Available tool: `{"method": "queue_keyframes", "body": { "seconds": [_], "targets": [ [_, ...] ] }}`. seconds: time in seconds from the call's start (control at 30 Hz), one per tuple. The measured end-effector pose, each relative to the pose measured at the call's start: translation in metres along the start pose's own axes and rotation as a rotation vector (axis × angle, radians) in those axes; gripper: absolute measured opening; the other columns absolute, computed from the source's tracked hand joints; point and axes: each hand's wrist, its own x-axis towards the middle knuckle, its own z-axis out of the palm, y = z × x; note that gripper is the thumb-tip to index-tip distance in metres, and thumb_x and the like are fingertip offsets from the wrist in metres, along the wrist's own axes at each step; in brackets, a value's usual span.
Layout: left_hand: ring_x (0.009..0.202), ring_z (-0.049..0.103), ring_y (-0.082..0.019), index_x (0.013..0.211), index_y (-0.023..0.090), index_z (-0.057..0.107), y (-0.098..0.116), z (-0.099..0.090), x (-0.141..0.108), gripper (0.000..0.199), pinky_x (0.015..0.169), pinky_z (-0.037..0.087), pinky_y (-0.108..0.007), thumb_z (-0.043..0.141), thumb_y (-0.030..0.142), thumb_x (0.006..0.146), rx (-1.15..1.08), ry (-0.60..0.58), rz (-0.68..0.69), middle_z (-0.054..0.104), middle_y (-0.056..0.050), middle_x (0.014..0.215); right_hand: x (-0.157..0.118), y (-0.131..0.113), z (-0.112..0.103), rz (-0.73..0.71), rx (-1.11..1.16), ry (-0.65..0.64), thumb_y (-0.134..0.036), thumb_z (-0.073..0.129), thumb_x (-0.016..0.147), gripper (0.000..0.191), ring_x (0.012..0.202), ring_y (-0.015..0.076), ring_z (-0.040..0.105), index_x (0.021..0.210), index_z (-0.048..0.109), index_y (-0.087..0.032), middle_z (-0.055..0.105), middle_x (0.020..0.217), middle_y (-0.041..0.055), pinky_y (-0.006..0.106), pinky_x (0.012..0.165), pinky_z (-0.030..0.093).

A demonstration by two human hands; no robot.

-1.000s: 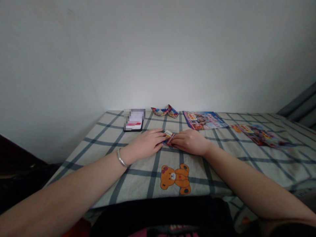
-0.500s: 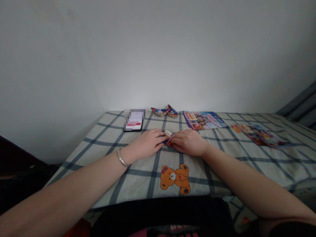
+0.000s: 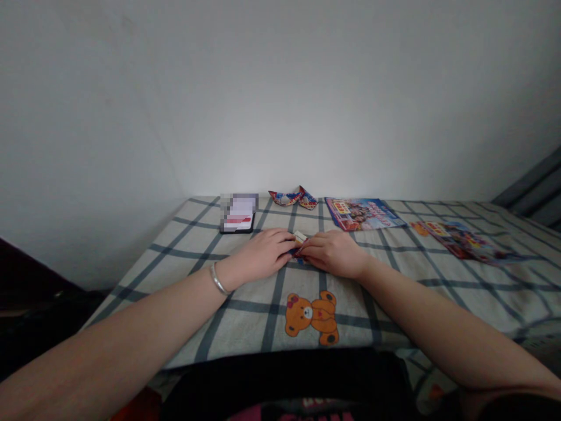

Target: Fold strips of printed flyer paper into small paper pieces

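Observation:
A small piece of printed paper (image 3: 300,237), pale yellow at its top with red and blue below, lies between my hands on the checked tablecloth (image 3: 184,245). My left hand (image 3: 266,254), with a silver bangle (image 3: 218,279) at the wrist, grips the left side of it with bent fingers. From the right, my right hand (image 3: 335,254) pinches its other side, fingertips close to those of the left. Much of the paper is covered by the fingers, so its exact folds cannot be made out.
Two folded paper pieces (image 3: 287,197) touch near the wall at the back. A phone (image 3: 238,213) with a lit screen lies to their left. Two colourful printed sheets (image 3: 366,214) (image 3: 467,241) lie at the right. A bear print (image 3: 311,317) marks the cloth in front.
The fingers of my right hand have shifted slightly over the paper, and less of its red part shows between my hands. The other things have stayed in place.

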Motion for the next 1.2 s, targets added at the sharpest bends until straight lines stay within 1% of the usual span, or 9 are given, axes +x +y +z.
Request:
{"method": "queue_keyframes", "body": {
  "seconds": [0.13,0.23,0.33,0.5,0.67,0.77,0.83,0.97,1.2],
  "targets": [
    [0.121,0.053,-0.023,0.121,0.021,0.064,0.0,-0.001,-0.001,0.028,0.107,0.042,-0.041,0.054,0.023,0.094,-0.023,0.015,0.004,0.062,-0.007,0.125,0.0,0.002,0.003,0.09,0.03,-0.006,-0.021,0.053,0.094,0.022,0.092,0.018,0.067,0.104,0.072,-0.019,0.075,0.102,0.0056,0.029,0.08,0.049],
    [0.119,0.054,-0.023,0.119,0.02,0.064,0.001,-0.002,-0.001,0.027,0.106,0.042,-0.042,0.054,0.023,0.094,-0.007,0.016,0.007,0.062,-0.007,0.122,-0.002,0.003,0.006,0.118,0.062,0.013,-0.02,0.053,0.092,0.021,0.093,0.0177,0.067,0.101,0.072,-0.019,0.075,0.102,0.0053,0.028,0.082,0.048],
    [0.118,0.054,-0.023,0.117,0.02,0.065,0.003,-0.004,-0.001,0.025,0.105,0.043,-0.042,0.054,0.026,0.095,0.008,0.027,0.016,0.063,-0.008,0.119,-0.002,0.003,0.007,0.141,0.105,0.027,-0.018,0.052,0.09,0.02,0.093,0.0174,0.066,0.098,0.07,-0.019,0.074,0.1,0.0043,0.028,0.082,0.047],
    [0.108,0.057,-0.023,0.111,0.018,0.067,0.006,-0.009,0.001,0.023,0.101,0.044,-0.042,0.055,0.032,0.096,0.045,0.04,0.037,0.066,-0.007,0.109,-0.001,-0.002,0.003,0.192,0.126,0.03,-0.016,0.052,0.083,0.017,0.085,0.0175,0.065,0.09,0.067,-0.02,0.072,0.087,0.003,0.028,0.077,0.045],
    [0.101,0.061,-0.022,0.101,0.017,0.069,0.005,-0.012,0.002,0.021,0.098,0.044,-0.042,0.054,0.032,0.097,0.067,0.047,0.061,0.069,-0.007,0.101,0.0,-0.004,0.0,0.184,0.138,0.024,-0.016,0.053,0.082,0.016,0.083,0.0177,0.064,0.09,0.067,-0.019,0.071,0.084,0.0034,0.028,0.074,0.044],
    [0.098,0.062,-0.022,0.094,0.016,0.068,0.005,-0.013,0.002,0.02,0.096,0.045,-0.041,0.056,0.031,0.096,0.094,0.034,0.07,0.07,-0.007,0.097,0.0,-0.003,0.0,0.173,0.156,0.02,-0.02,0.058,0.085,0.019,0.088,0.0183,0.064,0.101,0.068,-0.018,0.072,0.092,0.0045,0.029,0.077,0.045],
    [0.098,0.062,-0.022,0.092,0.016,0.068,0.005,-0.013,0.003,0.018,0.096,0.045,-0.042,0.056,0.03,0.095,0.122,0.034,0.083,0.07,-0.006,0.095,0.001,-0.003,0.002,0.167,0.157,0.008,-0.022,0.061,0.087,0.02,0.091,0.0188,0.063,0.104,0.069,-0.019,0.072,0.096,0.0051,0.029,0.078,0.044],
    [0.099,0.061,-0.022,0.089,0.016,0.067,0.007,-0.012,0.004,0.016,0.099,0.045,-0.042,0.057,0.028,0.095,0.178,0.05,0.122,0.069,-0.006,0.093,0.003,-0.002,0.005,0.192,0.142,-0.012,-0.022,0.061,0.089,0.011,0.085,0.018,0.061,0.087,0.071,-0.018,0.07,0.087,0.0051,0.028,0.074,0.043],
    [0.096,0.06,-0.022,0.081,0.016,0.063,0.011,-0.011,0.005,0.016,0.096,0.047,-0.041,0.057,0.025,0.092,0.199,0.04,0.107,0.065,-0.007,0.086,0.004,-0.001,0.004,0.217,0.168,-0.02,-0.019,0.064,0.087,0.004,0.083,0.0176,0.059,0.084,0.067,-0.017,0.066,0.082,0.004,0.027,0.074,0.041]
  ]
}}
